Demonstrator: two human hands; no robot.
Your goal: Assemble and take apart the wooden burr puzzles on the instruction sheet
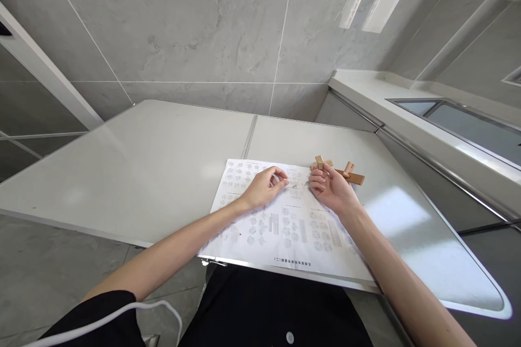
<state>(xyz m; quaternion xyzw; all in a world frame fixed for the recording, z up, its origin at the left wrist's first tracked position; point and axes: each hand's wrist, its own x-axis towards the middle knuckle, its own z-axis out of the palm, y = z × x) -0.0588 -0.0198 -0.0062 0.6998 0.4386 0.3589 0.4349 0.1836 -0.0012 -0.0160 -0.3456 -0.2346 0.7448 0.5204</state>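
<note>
A large white sheet printed with rows of small line diagrams lies on the table in front of me. Over its upper middle, my left hand is loosely curled, thumb and fingertips close together, and nothing shows between them. To its right, my right hand is closed, with its thumb and index finger at a light wooden puzzle piece. Just behind this hand, at the sheet's upper right edge, other notched wooden pieces lie crossed. My right fingers partly hide the wood.
The white folding table has a seam across it. A grey tiled wall stands behind, and a white ledge runs along the right. A white cable hangs by my left sleeve.
</note>
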